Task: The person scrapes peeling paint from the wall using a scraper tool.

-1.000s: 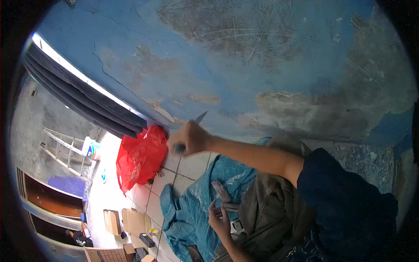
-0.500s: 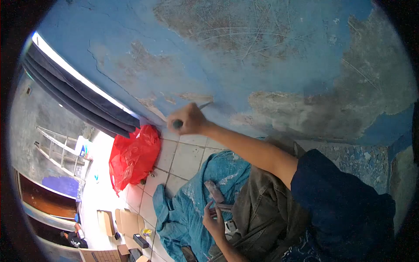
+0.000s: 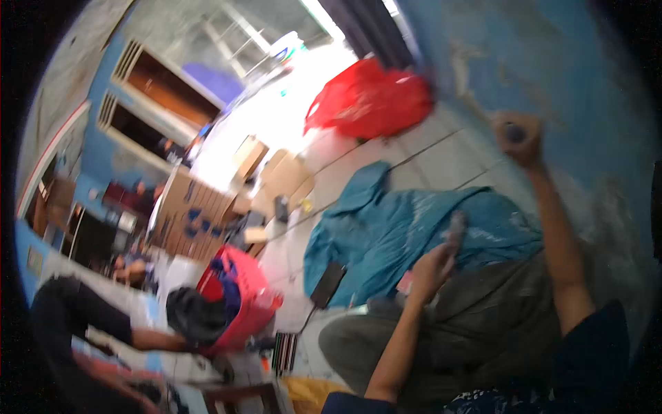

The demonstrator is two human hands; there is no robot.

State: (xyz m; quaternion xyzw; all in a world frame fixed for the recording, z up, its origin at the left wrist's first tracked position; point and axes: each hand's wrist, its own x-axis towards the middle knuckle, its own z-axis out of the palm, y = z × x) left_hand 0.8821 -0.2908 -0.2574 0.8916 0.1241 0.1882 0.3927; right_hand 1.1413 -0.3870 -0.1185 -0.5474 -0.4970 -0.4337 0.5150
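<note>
At the blue wall (image 3: 579,76) on the right, my right hand (image 3: 527,141) is closed around a scraper (image 3: 514,132). Only the round dark end of its handle shows; the blade is hidden behind the fist. Low over my lap, my left hand (image 3: 431,270) has its fingers stretched out, smeared by motion. A greyish block (image 3: 457,224) is at its fingertips on a dusty teal cloth (image 3: 365,221); whether they touch I cannot tell. Beside the hand is a small pinkish piece (image 3: 405,281). A black phone (image 3: 328,284) lies at the cloth's edge.
A red plastic bag (image 3: 369,100) sits on the tiled floor by the wall. To the left are cardboard boxes (image 3: 189,210) and a pink basket (image 3: 252,297) holding dark cloth. Another person's leg (image 3: 83,303) is at lower left. A ladder (image 3: 234,41) leans at the back.
My view has swung left, away from the wall, bringing the room, basket and another person into sight. The scraper's blade, visible before against the wall, is now hidden. My right hand still grips the handle.
</note>
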